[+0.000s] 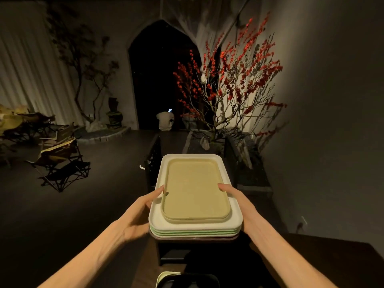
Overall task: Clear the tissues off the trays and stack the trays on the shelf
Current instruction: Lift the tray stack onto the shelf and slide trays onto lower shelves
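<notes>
A stack of trays (195, 223) sits in front of me, cream and pale green ones over a dark one at the bottom. A smaller olive tray (195, 192) lies on top, bare of tissues. My left hand (143, 210) grips the stack's left edge, thumb on the rim. My right hand (239, 202) grips the right edge, its thumb touching the olive tray. A dark shelf frame (166, 252) shows right under the stack; whether the stack rests on it I cannot tell.
Another pale tray's corner (166, 276) shows at the bottom edge. A dark perforated stand (152, 161) and a planter with red-flowered branches (228, 84) lie behind the stack. Folding chairs (60, 161) stand at left. A person (165, 120) crouches by the dark archway.
</notes>
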